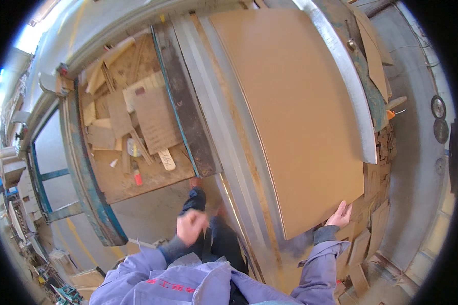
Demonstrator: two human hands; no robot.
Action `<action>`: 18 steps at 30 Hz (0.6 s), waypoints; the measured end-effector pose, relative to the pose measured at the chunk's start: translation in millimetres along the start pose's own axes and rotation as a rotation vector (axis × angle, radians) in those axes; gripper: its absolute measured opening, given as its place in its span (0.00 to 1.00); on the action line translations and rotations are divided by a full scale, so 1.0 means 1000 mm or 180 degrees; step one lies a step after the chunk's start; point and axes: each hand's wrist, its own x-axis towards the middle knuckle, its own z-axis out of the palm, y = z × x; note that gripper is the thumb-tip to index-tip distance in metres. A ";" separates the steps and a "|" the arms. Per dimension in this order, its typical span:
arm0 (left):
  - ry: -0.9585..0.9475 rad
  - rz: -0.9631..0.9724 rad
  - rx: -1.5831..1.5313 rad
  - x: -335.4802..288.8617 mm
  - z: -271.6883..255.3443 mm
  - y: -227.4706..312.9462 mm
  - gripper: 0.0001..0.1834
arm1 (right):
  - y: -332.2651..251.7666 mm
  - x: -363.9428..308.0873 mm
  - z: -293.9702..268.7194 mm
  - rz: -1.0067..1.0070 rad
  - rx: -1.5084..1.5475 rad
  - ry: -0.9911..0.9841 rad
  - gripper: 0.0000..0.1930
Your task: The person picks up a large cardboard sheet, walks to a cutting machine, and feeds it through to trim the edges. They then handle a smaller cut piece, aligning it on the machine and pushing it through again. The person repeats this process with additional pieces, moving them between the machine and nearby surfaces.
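A large brown board (300, 112) lies flat on the metal saw table (213, 76), its long left edge beside the table's slot. At its near right corner my right hand (339, 214) grips the edge, fingers bent against the board's side. My left hand (192, 226) hangs in front of my body, apart from the board and a little blurred. Its fingers look curled in, and I see nothing in them. Below that hand my dark trouser legs show.
A long grey metal rail (346, 71) curves over the board's right side. To the left, a wooden shelf (158, 190) in a teal frame (99, 213) carries scrap panels (158, 119), strips and a red-tipped brush (138, 177). Stacked offcuts (376, 223) lie at the right, and round blades (438, 107) hang beyond.
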 end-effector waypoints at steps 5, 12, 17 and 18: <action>0.0586 0.2382 0.0479 0.042 -0.005 0.102 0.13 | 0.011 0.000 0.002 -0.0138 -0.0159 0.0203 0.31; 0.1732 0.2701 0.1478 0.202 0.058 0.220 0.26 | 0.014 -0.001 0.006 -0.0030 -0.0045 0.0120 0.29; 0.2339 0.2453 0.1639 0.213 0.097 0.235 0.24 | 0.009 -0.005 0.008 0.0195 0.0117 0.0010 0.29; 0.2496 0.2458 0.1598 0.215 0.103 0.234 0.24 | 0.009 -0.005 0.008 0.0162 0.0148 0.0015 0.29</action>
